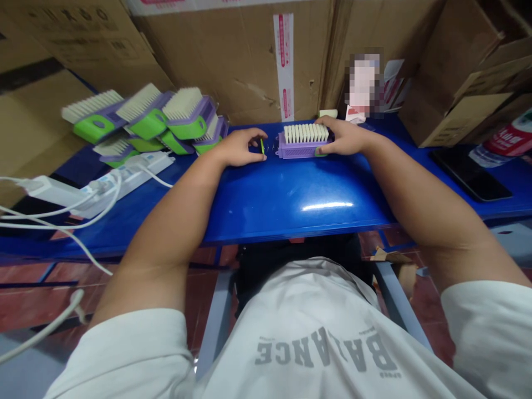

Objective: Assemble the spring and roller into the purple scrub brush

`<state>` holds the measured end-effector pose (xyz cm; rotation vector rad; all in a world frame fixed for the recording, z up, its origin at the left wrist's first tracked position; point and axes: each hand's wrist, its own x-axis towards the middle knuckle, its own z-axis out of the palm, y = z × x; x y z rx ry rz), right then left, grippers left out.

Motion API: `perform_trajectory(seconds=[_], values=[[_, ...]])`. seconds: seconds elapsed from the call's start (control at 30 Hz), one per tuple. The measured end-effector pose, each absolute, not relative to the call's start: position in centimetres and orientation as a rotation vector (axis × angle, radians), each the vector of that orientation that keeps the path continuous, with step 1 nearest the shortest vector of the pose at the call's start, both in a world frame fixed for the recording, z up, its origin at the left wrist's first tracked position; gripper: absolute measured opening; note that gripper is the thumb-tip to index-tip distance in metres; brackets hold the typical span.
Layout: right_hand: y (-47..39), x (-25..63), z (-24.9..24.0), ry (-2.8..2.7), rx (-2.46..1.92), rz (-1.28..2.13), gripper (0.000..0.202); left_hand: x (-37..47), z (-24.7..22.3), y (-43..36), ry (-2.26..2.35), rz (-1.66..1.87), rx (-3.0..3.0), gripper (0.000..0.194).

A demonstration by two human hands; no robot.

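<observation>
A scrub brush (300, 148) with a purple body and cream bristles lies bristles up on the blue table. My right hand (344, 136) is closed around its right end, where a bit of green shows. To its left, my left hand (240, 147) pinches a small green and dark piece (262, 146) between thumb and fingers. Tiny shiny bits (271, 147), perhaps springs, are in the gap between that piece and the brush. Behind my left forearm several purple and green brushes (187, 113) are stacked in a pile, bristles up.
A white power strip (120, 180) with plugs and cables lies at the left of the blue table (282, 205). Cardboard boxes (233, 61) line the back. At the right are a black phone (469, 174), a red-labelled bottle (505, 141) and an open carton (455, 77).
</observation>
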<state>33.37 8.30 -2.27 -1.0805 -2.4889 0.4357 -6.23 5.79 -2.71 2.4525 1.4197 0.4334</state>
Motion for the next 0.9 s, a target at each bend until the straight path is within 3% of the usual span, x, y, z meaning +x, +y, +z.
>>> perform_trajectory(seconds=[0.37, 0.9], values=[[8.4, 33.4, -2.4, -2.488, -1.119, 0.438, 0.104, -6.3, -2.8, 5.9, 1.422, 0.392, 2.445, 0.09], [7.6, 32.9, -1.8, -2.482, -1.15, 0.446, 0.105, -6.2, -3.0, 5.9, 1.379, 0.495, 2.404, 0.079]])
